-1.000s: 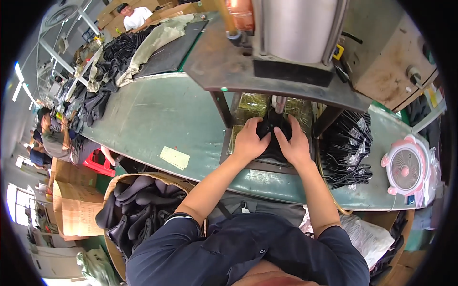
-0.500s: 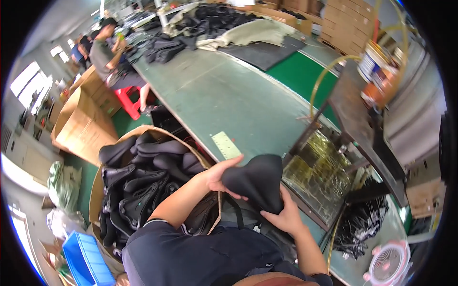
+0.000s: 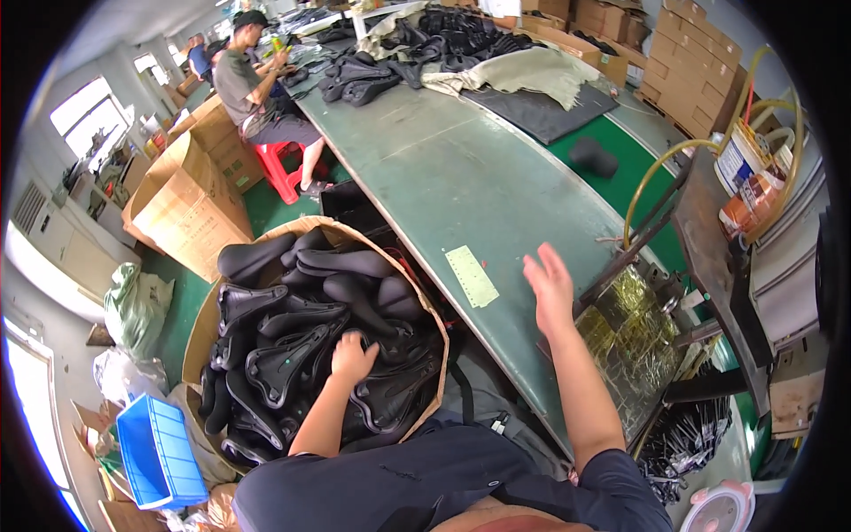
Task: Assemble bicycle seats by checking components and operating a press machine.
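My left hand (image 3: 354,357) is down in a big round cardboard box (image 3: 437,390), over a heap of black bicycle saddles (image 3: 277,368). Its fingers are apart and bent down against the saddles, gripping none that I can make out. Above the green worktable (image 3: 417,191), my right hand (image 3: 551,291) is raised and empty, with fingers stretched out. A single black saddle (image 3: 593,158), blurred, is over the green strip beyond the table's right edge. Close to my right hand, a pale yellow-green ruled card (image 3: 472,277) lies on the tabletop.
To the right stands a dark metal frame (image 3: 709,239) with a bucket (image 3: 740,160) and yellow hose. Black covers (image 3: 363,75) and pale cloth are piled at the table's far end. A person (image 3: 253,84) sits at the far left. A blue bin (image 3: 160,452) is at lower left.
The saddle has left both hands and is now over the green strip at far right. My left hand has dropped into the box; my right hand has opened and risen over the table.
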Available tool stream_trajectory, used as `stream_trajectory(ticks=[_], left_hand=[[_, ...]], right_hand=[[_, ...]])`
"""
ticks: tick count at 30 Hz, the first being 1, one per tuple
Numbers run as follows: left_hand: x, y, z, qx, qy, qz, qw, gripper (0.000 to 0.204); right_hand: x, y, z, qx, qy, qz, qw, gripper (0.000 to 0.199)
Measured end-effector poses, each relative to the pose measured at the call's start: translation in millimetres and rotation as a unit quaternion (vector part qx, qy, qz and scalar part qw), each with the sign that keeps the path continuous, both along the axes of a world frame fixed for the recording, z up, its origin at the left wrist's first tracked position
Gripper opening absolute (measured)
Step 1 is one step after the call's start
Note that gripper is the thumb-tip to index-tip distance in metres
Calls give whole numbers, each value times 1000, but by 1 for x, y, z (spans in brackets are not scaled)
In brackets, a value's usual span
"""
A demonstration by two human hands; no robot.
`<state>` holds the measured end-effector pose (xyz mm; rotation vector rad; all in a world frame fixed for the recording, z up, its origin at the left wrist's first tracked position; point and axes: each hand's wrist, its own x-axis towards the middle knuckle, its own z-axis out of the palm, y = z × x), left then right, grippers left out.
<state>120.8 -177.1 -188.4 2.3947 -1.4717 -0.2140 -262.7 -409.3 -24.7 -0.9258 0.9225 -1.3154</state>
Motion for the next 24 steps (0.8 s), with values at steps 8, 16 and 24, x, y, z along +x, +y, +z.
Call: stream_trajectory(ticks=[8, 16, 24], left_hand=[[-20, -8, 32, 176, 150, -9, 973, 70], [-35, -14, 107, 324, 74, -417, 846, 73], [-84, -104, 362, 279, -61, -340, 896, 61]], right_hand=[[-177, 179, 32, -6, 268, 19, 963, 24], [-389, 343, 63, -40, 745, -303, 594, 58], [-422, 354, 51, 74, 765, -266, 582, 102]])
